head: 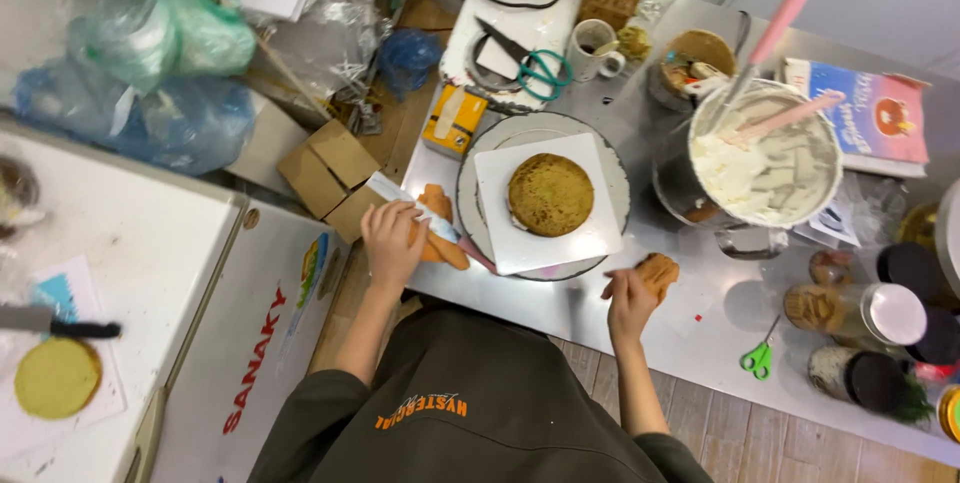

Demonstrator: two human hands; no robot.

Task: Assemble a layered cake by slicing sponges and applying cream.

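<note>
A round golden-brown sponge cake (550, 194) is seen on a white square board (545, 205), which is placed on a round grey turntable (478, 211) near the middle of the steel table (640, 308). At the left of the turntable, the left hand (391, 241) is laid over a long knife with a pale blade (415, 209), and the fingers are closed around it; the knife is pressed on an orange-brown piece of cake (441, 231) that lies at the edge of the table, just beside the turntable. At the right, a smaller orange-brown piece of cake (660, 271) is held in the closed fingers of the right hand (630, 300), a little above the table and near the lower right rim of the turntable. Behind it, a big metal bowl of white cream (765, 153) is seen, with a pink-handled spatula (765, 48) standing in it. Small green scissors (758, 358) are lying on the table at the right, near some jars with dark lids (875, 378). A yellow small box (453, 121) is placed behind the turntable.
</note>
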